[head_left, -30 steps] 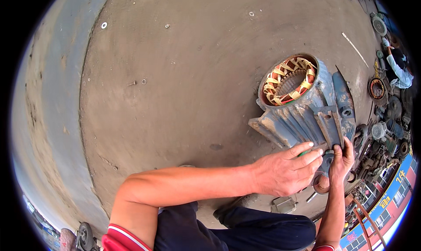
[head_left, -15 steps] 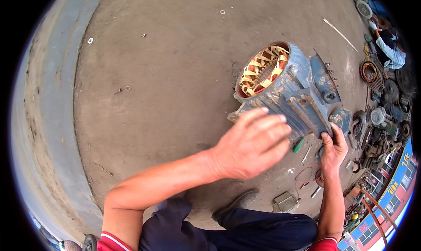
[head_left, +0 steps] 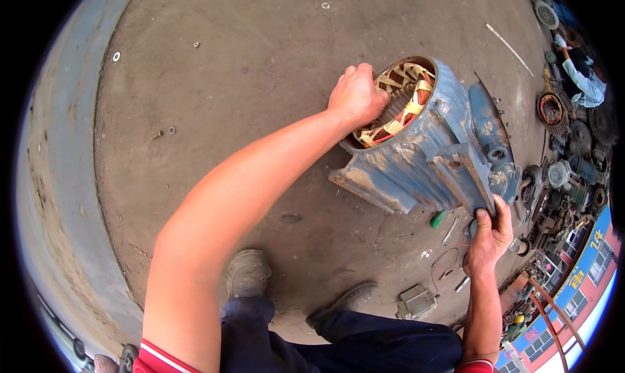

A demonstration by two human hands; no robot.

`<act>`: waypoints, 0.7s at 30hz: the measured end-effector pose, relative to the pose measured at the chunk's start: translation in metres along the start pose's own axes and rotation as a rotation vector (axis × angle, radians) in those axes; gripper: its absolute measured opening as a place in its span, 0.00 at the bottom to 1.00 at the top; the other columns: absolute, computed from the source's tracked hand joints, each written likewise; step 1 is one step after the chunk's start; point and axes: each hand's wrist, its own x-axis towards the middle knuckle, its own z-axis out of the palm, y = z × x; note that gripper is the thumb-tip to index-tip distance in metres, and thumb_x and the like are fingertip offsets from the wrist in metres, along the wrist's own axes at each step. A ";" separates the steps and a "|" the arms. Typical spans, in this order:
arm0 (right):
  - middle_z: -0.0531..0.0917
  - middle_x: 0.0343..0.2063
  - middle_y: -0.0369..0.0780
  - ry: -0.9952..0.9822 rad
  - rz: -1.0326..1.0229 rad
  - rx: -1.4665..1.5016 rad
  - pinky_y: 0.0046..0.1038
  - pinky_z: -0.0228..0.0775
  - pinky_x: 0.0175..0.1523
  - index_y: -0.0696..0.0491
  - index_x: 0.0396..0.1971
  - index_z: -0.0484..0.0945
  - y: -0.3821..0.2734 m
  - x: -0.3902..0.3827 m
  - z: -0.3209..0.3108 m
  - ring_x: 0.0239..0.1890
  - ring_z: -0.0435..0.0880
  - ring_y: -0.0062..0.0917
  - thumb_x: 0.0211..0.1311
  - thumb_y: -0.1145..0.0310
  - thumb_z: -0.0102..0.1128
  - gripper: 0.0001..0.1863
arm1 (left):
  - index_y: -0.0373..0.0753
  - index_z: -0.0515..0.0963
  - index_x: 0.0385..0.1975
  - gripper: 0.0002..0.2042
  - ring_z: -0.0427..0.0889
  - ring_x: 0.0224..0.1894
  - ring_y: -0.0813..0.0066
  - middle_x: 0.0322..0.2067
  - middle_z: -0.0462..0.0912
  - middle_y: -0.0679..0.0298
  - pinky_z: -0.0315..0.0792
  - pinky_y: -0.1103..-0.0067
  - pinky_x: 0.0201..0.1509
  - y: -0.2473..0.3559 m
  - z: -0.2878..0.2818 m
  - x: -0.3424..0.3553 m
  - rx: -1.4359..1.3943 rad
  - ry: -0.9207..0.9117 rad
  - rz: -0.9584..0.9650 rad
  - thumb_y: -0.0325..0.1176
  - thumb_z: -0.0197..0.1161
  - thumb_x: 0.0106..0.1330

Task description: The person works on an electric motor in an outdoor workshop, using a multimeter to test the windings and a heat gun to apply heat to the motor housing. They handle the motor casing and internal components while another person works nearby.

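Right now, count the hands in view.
3: left hand at the rim of the motor, right hand gripping its lower edge, a co-worker's hand upper right. Another may be hidden.

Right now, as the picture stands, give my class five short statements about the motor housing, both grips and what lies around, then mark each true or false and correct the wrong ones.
1. The left grip is at the open end of the motor housing. True.
2. The right grip touches nothing. False: it holds the lower end of the metal foot.
3. The copper-coloured winding has pale ties around it. True.
4. The housing's open end is wholly hidden from the camera. False: it shows, though the left grip covers part of it.
5. A long pale strip lies in the picture's upper right. True.
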 end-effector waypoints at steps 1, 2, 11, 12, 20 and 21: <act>0.79 0.49 0.39 0.006 0.003 0.014 0.24 0.68 0.59 0.61 0.54 0.76 0.001 -0.001 0.001 0.51 0.77 0.22 0.66 0.79 0.62 0.17 | 0.28 0.74 0.50 0.25 0.78 0.55 0.54 0.51 0.78 0.46 0.71 0.65 0.59 0.000 0.003 0.002 -0.017 0.018 -0.025 0.40 0.66 0.57; 0.79 0.49 0.39 0.016 0.008 0.026 0.24 0.67 0.60 0.62 0.54 0.76 0.001 -0.002 0.001 0.51 0.77 0.23 0.67 0.79 0.62 0.17 | 0.28 0.75 0.48 0.24 0.79 0.53 0.53 0.49 0.79 0.46 0.72 0.64 0.58 0.002 0.005 0.005 -0.034 0.034 -0.045 0.39 0.66 0.57; 0.78 0.51 0.40 0.047 0.018 0.013 0.26 0.66 0.62 0.62 0.55 0.76 0.007 -0.004 0.002 0.54 0.76 0.24 0.68 0.76 0.62 0.17 | 0.26 0.78 0.38 0.20 0.82 0.47 0.43 0.41 0.83 0.40 0.74 0.61 0.52 0.006 0.002 0.004 0.152 0.099 0.113 0.42 0.56 0.61; 0.78 0.51 0.39 0.052 0.021 0.005 0.26 0.66 0.62 0.61 0.55 0.76 0.006 -0.003 0.002 0.54 0.76 0.24 0.68 0.75 0.62 0.17 | 0.26 0.78 0.36 0.19 0.83 0.46 0.45 0.40 0.84 0.41 0.74 0.61 0.52 0.005 -0.001 0.004 0.124 0.087 0.101 0.41 0.55 0.62; 0.78 0.50 0.37 0.048 0.049 0.003 0.25 0.66 0.60 0.61 0.54 0.76 0.002 -0.003 0.002 0.52 0.75 0.22 0.69 0.71 0.63 0.17 | 0.27 0.75 0.54 0.22 0.80 0.55 0.52 0.53 0.80 0.47 0.70 0.67 0.63 -0.029 -0.021 0.005 -0.134 0.152 0.208 0.35 0.48 0.65; 0.78 0.50 0.37 0.048 0.047 0.008 0.25 0.66 0.60 0.60 0.54 0.76 0.001 -0.003 0.002 0.51 0.75 0.22 0.69 0.71 0.63 0.17 | 0.27 0.74 0.57 0.24 0.78 0.58 0.51 0.57 0.78 0.46 0.68 0.67 0.66 -0.028 -0.020 0.000 -0.072 0.160 0.262 0.34 0.48 0.65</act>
